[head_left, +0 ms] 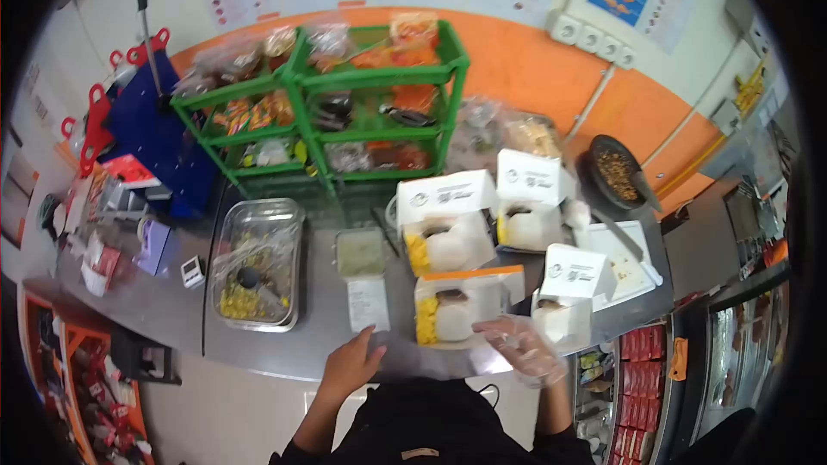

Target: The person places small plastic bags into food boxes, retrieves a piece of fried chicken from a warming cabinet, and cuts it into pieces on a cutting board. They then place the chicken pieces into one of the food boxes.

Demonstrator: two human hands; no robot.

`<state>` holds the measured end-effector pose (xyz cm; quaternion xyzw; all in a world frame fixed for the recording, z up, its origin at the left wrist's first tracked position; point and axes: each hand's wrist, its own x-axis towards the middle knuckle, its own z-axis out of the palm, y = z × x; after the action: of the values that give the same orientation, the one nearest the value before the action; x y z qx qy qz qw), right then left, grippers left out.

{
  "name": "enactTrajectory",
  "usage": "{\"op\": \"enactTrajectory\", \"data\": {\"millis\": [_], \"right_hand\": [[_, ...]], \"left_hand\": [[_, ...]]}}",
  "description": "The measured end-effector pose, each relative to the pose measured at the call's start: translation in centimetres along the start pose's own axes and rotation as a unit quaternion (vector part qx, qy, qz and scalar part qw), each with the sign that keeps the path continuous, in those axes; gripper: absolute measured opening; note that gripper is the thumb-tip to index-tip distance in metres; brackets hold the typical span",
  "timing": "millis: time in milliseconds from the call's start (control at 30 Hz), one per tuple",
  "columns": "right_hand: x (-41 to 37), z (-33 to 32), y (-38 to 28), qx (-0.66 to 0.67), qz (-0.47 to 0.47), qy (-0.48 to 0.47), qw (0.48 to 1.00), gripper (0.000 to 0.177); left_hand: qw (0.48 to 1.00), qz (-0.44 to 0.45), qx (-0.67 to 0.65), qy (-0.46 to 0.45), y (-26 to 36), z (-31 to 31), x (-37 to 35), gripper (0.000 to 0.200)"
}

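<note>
My left hand [351, 363] is bare, its fingers loosely apart, with the fingertips at the lower end of a paper receipt [369, 303]. Above the receipt sits a square container with pale green contents [359, 253]. A clear plastic glove covers my right hand [522, 350], which is open at the front right corner of an open food box [469, 286]. That box holds white rice, something yellow and a dark piece. Similar open boxes stand behind it [445, 237] [525, 222], and another box [560, 317] is just right of the glove.
A glass tray [257, 324] with yellow bits and a dark scoop stands left. Green shelves [370, 79] with packets rise at the back. A cutting board [633, 241] with a knife [622, 239] and a dark bowl of brown pieces [615, 174] are on the right.
</note>
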<state>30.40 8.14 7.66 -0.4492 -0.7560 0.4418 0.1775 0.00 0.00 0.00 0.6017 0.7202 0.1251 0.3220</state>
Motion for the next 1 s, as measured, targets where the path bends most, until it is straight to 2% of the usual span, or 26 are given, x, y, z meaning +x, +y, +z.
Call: {"op": "enactTrajectory", "data": {"millis": [33, 67, 100, 133, 167, 200, 233, 267, 333, 400, 433, 467, 500, 533, 667, 733, 767, 833, 933, 967, 1000], "right_hand": [[0.7, -1.8, -0.2, 0.067, 0.022, -0.032, 0.997, 0.025], [1.6, -3.7, 0.6, 0.099, -0.027, -0.031, 0.994, 0.021], [1.0, -7.4, 0.7, 0.280, -0.072, -0.020, 0.957, 0.028], [2.9, -10.5, 2.2, 0.236, -0.046, -0.026, 0.970, 0.037], [5.6, -13.0, 3.4, 0.241, -0.069, -0.007, 0.968, 0.035], [8.5, -15.6, 3.1, 0.148, -0.081, 0.042, 0.985, 0.035], [11.3, -18.2, 2.4, -0.010, -0.082, 0.068, 0.994, 0.034], [14.7, -20.0, 3.4, -0.043, -0.047, 0.085, 0.994, 0.039], [21.1, -22.2, 4.9, -0.089, -0.029, 0.072, 0.993, 0.029], [27.4, -22.5, 8.6, -0.248, -0.121, 0.072, 0.959, 0.026], [32.8, -22.1, 13.6, -0.224, -0.140, 0.027, 0.964, 0.025], [36.1, -20.7, 15.3, -0.379, -0.142, 0.025, 0.914, 0.027], [36.7, -19.6, 13.0, -0.453, -0.009, -0.007, 0.892, 0.029], [39.6, -18.7, 14.4, -0.505, 0.025, -0.116, 0.855, 0.030], [44.7, -15.6, 21.6, -0.494, -0.010, -0.126, 0.860, 0.036], [46.9, -14.5, 23.8, -0.500, -0.055, -0.109, 0.857, 0.047], [47.4, -14.4, 24.6, -0.498, -0.060, -0.112, 0.858, 0.047], [47.9, -14.3, 25.4, -0.456, -0.057, -0.067, 0.885, 0.049], [49.1, -15.5, 24.0, -0.428, -0.017, -0.116, 0.896, 0.041], [48.4, -15.6, 23.4, -0.427, -0.021, -0.119, 0.896, 0.041], [46.8, -15.8, 22.1, -0.407, -0.078, -0.102, 0.904, 0.037]], "left_hand": [[1.000, 0.012, -0.010, -0.021, 0.0, -0.8, 0.2, 0.052], [0.999, 0.022, -0.019, -0.042, -0.2, -1.3, 0.4, 0.050], [0.998, 0.017, -0.020, -0.052, 2.7, -2.0, -1.6, 0.050], [0.997, 0.049, -0.049, -0.021, 3.1, -2.1, -1.5, 0.044], [0.994, 0.079, -0.076, 0.009, 3.6, -2.3, -1.3, 0.039], [0.993, 0.086, -0.079, 0.019, 4.5, -2.6, -1.2, 0.039], [0.994, 0.048, -0.100, 0.022, 5.5, -2.8, -1.3, 0.037], [0.992, 0.008, -0.122, 0.025, 6.5, -2.9, -1.6, 0.036], [0.988, -0.008, -0.139, 0.069, 8.4, -2.3, -1.9, 0.031], [0.981, -0.023, -0.154, 0.117, 9.1, -0.6, -2.1, 0.027], [0.976, -0.030, -0.161, 0.140, 8.7, 0.8, -2.3, 0.028], [0.972, -0.039, -0.168, 0.162, 8.8, 2.1, -2.5, 0.028], [0.970, -0.042, -0.167, 0.170, 9.4, 2.8, -2.7, 0.028], [0.968, -0.081, -0.161, 0.176, 10.1, 3.3, -3.2, 0.028], [0.954, -0.182, -0.146, 0.187, 11.9, 5.5, -4.4, 0.026], [0.952, -0.204, -0.138, 0.181, 12.3, 6.4, -4.7, 0.027], [0.952, -0.212, -0.137, 0.173, 12.6, 6.6, -4.8, 0.027], [0.948, -0.224, -0.135, 0.181, 13.4, 6.8, -4.6, 0.028], [0.942, -0.244, -0.135, 0.188, 14.2, 7.1, -4.6, 0.028], [0.940, -0.252, -0.137, 0.186, 14.4, 7.2, -4.7, 0.029], [0.938, -0.255, -0.137, 0.188, 14.6, 7.4, -4.8, 0.029]]}}
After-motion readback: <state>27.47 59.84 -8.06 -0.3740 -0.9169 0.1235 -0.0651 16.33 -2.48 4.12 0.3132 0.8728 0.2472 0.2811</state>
